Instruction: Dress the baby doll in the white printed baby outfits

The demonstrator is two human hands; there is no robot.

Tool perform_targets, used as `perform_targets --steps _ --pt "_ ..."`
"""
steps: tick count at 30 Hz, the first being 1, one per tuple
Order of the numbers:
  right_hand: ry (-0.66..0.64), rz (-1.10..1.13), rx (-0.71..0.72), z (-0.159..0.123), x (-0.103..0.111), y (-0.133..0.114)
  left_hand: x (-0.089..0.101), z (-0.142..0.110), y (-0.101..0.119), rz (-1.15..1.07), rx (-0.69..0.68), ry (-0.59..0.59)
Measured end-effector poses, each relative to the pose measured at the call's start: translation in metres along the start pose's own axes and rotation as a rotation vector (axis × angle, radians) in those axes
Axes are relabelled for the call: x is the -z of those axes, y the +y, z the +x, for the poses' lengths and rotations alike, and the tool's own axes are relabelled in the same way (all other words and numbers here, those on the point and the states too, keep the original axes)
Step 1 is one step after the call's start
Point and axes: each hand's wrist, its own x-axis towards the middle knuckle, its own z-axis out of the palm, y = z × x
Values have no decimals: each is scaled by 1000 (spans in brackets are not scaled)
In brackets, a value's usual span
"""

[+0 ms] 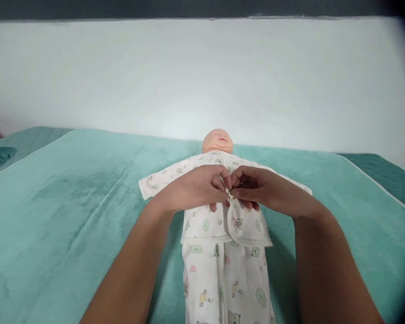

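A baby doll lies on its back, dressed in a white printed jacket and matching trousers. Over the chest, my left hand pinches the jacket's front edge with thumb and fingertips. My right hand meets it there, its thumb and fingers closed on the same edge of cloth. A small pale spot of the fastening shows between the fingertips; its kind is too small to tell. Below my hands the front edges overlap and the lower corner curves loose. The sleeves stretch out to both sides.
A teal plush blanket covers the surface under the doll, with creases on the left. Behind it stands a white wall with a dark band along the top. Darker teal cloth shows at the right edge.
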Motion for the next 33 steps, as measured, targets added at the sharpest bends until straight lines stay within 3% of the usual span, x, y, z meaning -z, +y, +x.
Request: perform_targets --steps 2,4,6,8,10,13,15,19,23,26,29,33 --pt "96 -2 37 2 0 3 2 -5 2 42 12 -34" --pt "335 -45 88 8 0 11 6 -7 0 90 -11 25" --pt "623 -162 137 17 1 22 12 -4 -10 198 -57 241" --pt "778 -312 185 29 3 35 17 6 -27 394 -86 520" --pt "758 -412 231 40 4 49 21 19 -48 634 -74 691" --pt "696 -492 213 48 5 70 23 34 -77 831 -25 701" --pt "750 -605 146 43 6 86 20 35 -92 845 -6 735" --pt "883 -863 -14 6 18 124 13 9 -118 944 40 826" --pt "1044 -943 -160 -41 36 153 16 -34 -142 1038 159 856" --pt "1159 -906 -305 -58 42 159 25 -59 -153 1059 270 864" --pt "1126 -807 -416 -57 44 156 32 -71 -157 1090 331 884" --pt "1057 -774 -357 -54 56 156 35 -72 -158 1091 351 862"
